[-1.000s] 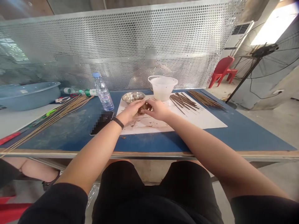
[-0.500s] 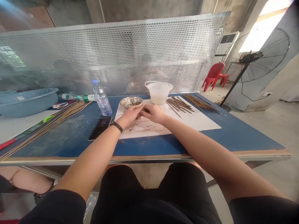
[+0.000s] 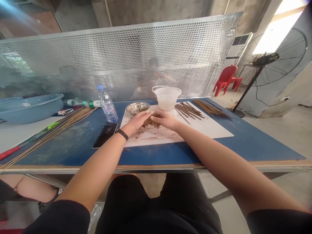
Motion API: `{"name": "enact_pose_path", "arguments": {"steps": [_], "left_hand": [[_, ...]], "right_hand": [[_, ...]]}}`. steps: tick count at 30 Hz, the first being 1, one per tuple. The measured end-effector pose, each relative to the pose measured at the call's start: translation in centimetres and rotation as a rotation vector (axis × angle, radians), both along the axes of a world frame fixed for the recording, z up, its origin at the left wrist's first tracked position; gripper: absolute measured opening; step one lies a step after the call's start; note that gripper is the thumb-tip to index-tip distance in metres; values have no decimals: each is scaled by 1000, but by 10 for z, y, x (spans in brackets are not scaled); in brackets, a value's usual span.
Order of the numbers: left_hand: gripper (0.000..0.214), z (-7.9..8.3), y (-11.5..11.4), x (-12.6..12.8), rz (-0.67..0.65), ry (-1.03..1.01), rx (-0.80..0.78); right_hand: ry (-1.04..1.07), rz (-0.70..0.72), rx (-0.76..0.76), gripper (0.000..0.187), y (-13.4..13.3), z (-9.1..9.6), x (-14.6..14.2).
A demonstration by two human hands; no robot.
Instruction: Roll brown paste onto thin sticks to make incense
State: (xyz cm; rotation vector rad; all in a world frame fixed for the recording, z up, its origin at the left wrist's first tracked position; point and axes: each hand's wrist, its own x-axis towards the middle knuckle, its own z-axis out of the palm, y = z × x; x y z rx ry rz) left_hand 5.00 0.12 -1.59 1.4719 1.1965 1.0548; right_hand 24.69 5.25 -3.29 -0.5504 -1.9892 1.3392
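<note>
My left hand [image 3: 137,119] and my right hand [image 3: 163,119] meet over a white sheet [image 3: 209,126] on the blue table [image 3: 80,143]. Both close around a brown lump of paste [image 3: 149,121], fingers curled over it. Brown smears mark the sheet under the hands. Just behind the hands stands a small metal bowl [image 3: 137,107] with brown paste in it. A white plastic tub [image 3: 167,97] sits to its right. Dark coated sticks [image 3: 190,110] lie fanned on the sheet right of the tub.
A water bottle [image 3: 107,104] and a phone [image 3: 105,135] lie left of the sheet. Long bare sticks [image 3: 53,126] stretch across the left, near a blue basin [image 3: 29,108]. A perforated metal screen [image 3: 126,58] backs the table. A fan [image 3: 273,65] and red chair [image 3: 225,78] stand right.
The hands stay together on the paste lump, shifting slightly nearer on the sheet. The view tilted up a little after the first frame.
</note>
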Motion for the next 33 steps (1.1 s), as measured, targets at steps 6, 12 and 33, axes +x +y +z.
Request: {"name": "enact_pose_path", "arguments": {"steps": [6,12,33], "left_hand": [[45,-5,3,1,-17,-20,64],[40,1,2,4,42,2,189],[23,-6,11,2,39,-156,-53]], "right_hand": [[-52,-164,146,28,-11,10,-3],[189,-108,-38,25,-13,11,-9],[-240,-340,391,18,-13,10,-7]]}}
